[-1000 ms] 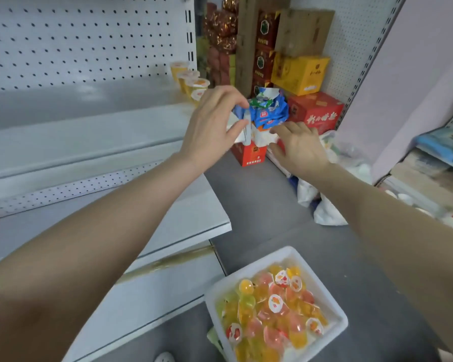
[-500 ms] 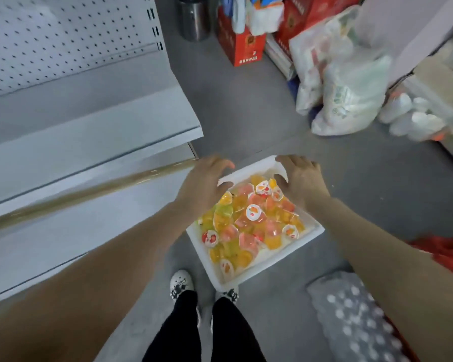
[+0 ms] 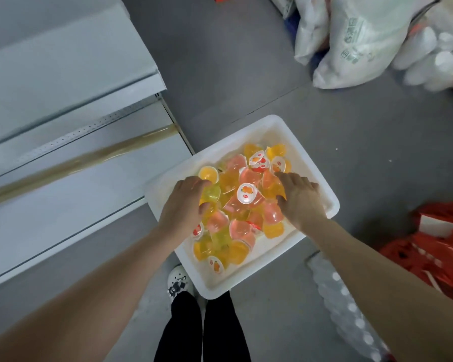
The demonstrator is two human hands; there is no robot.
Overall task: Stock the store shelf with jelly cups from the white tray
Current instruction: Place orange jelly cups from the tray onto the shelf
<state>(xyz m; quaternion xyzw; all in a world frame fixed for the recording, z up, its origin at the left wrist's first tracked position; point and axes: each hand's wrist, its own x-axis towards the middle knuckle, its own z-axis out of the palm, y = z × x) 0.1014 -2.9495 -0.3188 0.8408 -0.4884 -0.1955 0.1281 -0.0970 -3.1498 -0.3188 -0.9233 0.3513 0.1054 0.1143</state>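
on the grey floor [image 3: 246, 74], just beside the bottom board of the white shelf [image 3: 63, 194], sits the white tray [image 3: 330, 205], its near corner close to the person's shoe [image 3: 178, 279]. the tray holds a loose heap of jelly cups [image 3: 246, 195] in orange, pink and yellow-green. some lie on their sides and some show round printed lids.

both hands are down in the heap. the left hand [image 3: 181, 205] is at the tray's left side, with forefinger and thumb curled round a yellow-green cup [image 3: 211, 195] that lies among the others. the right hand [image 3: 302, 201] is at the right side, knuckles up, its fingers bent down into the cups next to an orange one. its fingertips are hidden, so i cannot tell whether they have hold of a cup.

beyond the tray, at the far right, lie bulging white sacks [image 3: 364, 40]. a red bag [image 3: 439, 246] sits to the right of the tray, and a wrapped pack of bottles [image 3: 351, 312] lies near the right forearm. black trouser legs [image 3: 202, 333] show at the bottom edge.
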